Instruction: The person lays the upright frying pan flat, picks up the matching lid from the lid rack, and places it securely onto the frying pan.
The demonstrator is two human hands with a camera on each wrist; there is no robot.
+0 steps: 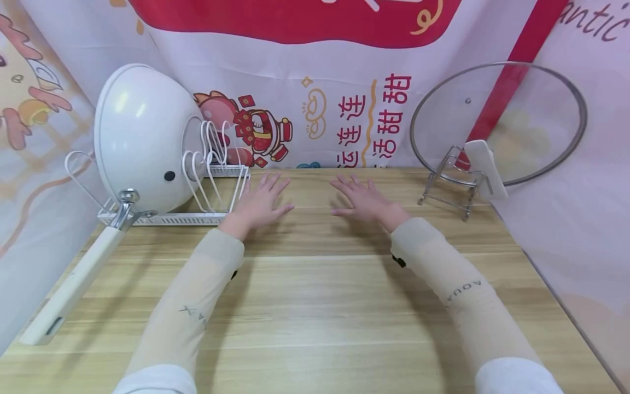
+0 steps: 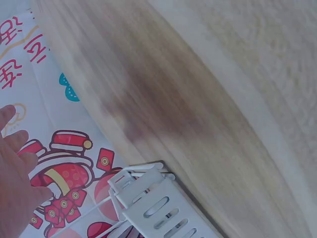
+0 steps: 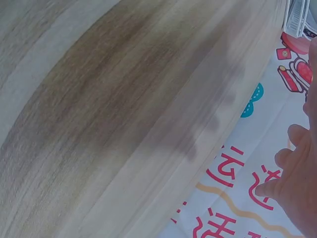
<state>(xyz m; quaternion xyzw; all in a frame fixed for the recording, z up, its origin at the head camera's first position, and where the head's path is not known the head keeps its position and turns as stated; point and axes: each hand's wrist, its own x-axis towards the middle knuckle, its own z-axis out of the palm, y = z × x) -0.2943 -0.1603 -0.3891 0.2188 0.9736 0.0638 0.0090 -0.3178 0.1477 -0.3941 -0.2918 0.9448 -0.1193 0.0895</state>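
Observation:
Both hands hover over the wooden table with fingers spread, holding nothing. The left hand [image 1: 261,204] is nearest to the white dish rack [image 1: 172,219], just right of its wire dividers. Tilted on its side in that rack is a white wok [image 1: 143,137], its long white handle [image 1: 74,284] slanting down toward the front left. The right hand [image 1: 363,201] is out in front, left of a small metal wire stand [image 1: 448,183]. A round glass lid [image 1: 499,123] with a metal rim leans upright in that stand, its white knob [image 1: 486,167] facing front.
A printed cloth [image 1: 315,71] with red lettering and cartoon figures hangs behind the table [image 1: 305,306] and along both sides. The wok handle reaches out over the table's left part. The lid's rim stands close to the right-hand cloth.

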